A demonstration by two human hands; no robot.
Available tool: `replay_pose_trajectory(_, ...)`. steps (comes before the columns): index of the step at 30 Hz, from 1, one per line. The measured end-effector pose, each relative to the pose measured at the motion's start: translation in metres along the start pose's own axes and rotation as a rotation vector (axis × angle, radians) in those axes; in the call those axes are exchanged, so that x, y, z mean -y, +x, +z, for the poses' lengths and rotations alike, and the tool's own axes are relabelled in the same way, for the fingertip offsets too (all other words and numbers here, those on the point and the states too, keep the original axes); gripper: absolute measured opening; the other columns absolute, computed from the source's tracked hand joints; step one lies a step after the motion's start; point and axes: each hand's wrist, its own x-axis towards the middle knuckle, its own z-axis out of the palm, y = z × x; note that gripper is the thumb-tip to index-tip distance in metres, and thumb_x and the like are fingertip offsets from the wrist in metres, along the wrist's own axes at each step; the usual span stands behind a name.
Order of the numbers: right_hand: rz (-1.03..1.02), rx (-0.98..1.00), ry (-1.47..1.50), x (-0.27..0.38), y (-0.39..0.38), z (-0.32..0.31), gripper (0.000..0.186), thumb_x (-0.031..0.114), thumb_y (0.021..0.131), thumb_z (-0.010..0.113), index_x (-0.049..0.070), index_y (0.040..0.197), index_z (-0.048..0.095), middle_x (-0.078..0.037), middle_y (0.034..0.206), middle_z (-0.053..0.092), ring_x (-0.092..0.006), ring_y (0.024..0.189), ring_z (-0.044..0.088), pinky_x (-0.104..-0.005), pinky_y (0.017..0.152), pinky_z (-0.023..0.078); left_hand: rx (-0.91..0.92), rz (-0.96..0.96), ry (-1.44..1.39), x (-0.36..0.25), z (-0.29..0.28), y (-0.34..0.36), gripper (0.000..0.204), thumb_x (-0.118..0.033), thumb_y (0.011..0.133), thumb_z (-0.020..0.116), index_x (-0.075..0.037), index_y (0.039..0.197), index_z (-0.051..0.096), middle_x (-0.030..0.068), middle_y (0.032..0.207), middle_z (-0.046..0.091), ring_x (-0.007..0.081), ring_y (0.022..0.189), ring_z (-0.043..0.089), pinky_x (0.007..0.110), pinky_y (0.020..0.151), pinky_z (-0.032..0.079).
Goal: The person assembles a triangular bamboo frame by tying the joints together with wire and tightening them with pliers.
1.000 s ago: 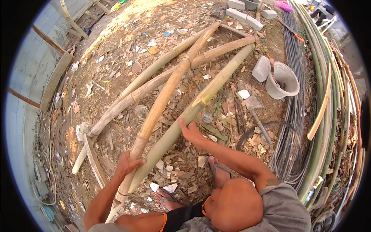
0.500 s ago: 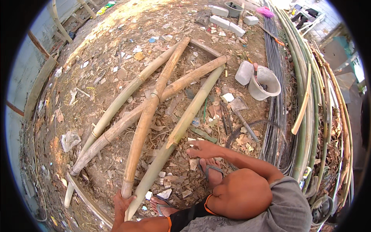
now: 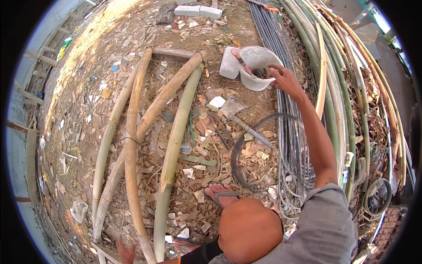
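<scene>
Right hand [image 3: 285,79] at upper centre-right of the frame, stretched out to the rim of a white plastic bucket [image 3: 259,66] lying tilted on the ground; fingers loosely spread and curled over the rim, nothing gripped yet. Inside the bucket, a dark object and what looks like a red-handled tool, too small to identify. Left hand [image 3: 127,253] at the bottom left edge, resting low by the butt ends of the bamboo poles [image 3: 132,145]; only partly in view, so cannot tell how far open or whether holding a pole. Hatchet-like blade [image 3: 233,107] lying just left of the forearm, coil of black wire [image 3: 246,154] below it. Best to steady the bucket by its rim before reaching in, keep the forearm clear of the blade, and mind footing on the loose litter.
</scene>
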Motion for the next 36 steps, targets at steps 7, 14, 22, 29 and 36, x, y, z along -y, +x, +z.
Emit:
replay_pose_trajectory(7,-0.1,-0.114,-0.246,-0.06,0.121,0.003,0.047,0.039,0.102,0.066,0.001,0.129,0.074,-0.023,0.106,0.079,-0.0315,0.095,0.077,-0.0436,0.085,0.059,-0.041,0.116,0.249,-0.03,-0.094,0.043,0.08,-0.033,0.089,0.081,0.007,0.151,0.05,0.0281,0.145,0.055,0.0436,0.136,0.053,0.049,0.112,0.047)
replay_pose_trajectory(14,0.221,0.209,-0.942,-0.071,0.147,0.037,0.051,0.049,0.087,0.074,0.004,0.109,0.082,-0.022,0.11,0.079,-0.0403,0.098,0.077,-0.0509,0.088,0.059,-0.034,0.089,0.176,-0.126,-0.106,0.063,0.077,-0.03,0.086,0.086,0.0,0.149,0.055,0.0241,0.145,0.057,0.0408,0.132,0.057,0.046,0.104,0.05)
replay_pose_trajectory(22,-0.083,-0.39,-0.577,0.027,0.02,0.043,0.029,0.028,0.108,0.057,0.011,0.125,0.073,-0.024,0.091,0.076,-0.0408,0.085,0.076,-0.0509,0.073,0.057,0.017,0.089,0.054,-0.252,-0.107,0.061,0.068,-0.028,0.089,0.084,-0.001,0.146,0.058,0.0216,0.145,0.061,0.0403,0.121,0.062,0.046,0.103,0.051)
replay_pose_trajectory(29,-0.554,0.84,-0.156,0.068,-0.172,0.213,0.023,0.024,0.105,0.059,0.015,0.12,0.074,-0.022,0.078,0.071,-0.0455,0.077,0.071,-0.0568,0.072,0.057,-0.022,0.506,0.134,-0.383,-0.069,0.08,0.067,-0.027,0.102,0.07,-0.004,0.159,0.045,0.0235,0.159,0.05,0.0435,0.147,0.046,0.051,0.121,0.039)
replay_pose_trajectory(36,-0.578,0.912,-0.135,0.1,-0.207,0.266,0.021,0.023,0.102,0.064,0.013,0.117,0.075,-0.022,0.084,0.073,-0.0435,0.077,0.072,-0.0557,0.069,0.055,0.365,0.57,0.015,-0.378,-0.044,0.069,0.032,-0.021,0.106,0.063,-0.004,0.132,0.069,0.0273,0.103,0.074,0.0462,0.097,0.071,0.051,0.089,0.056)
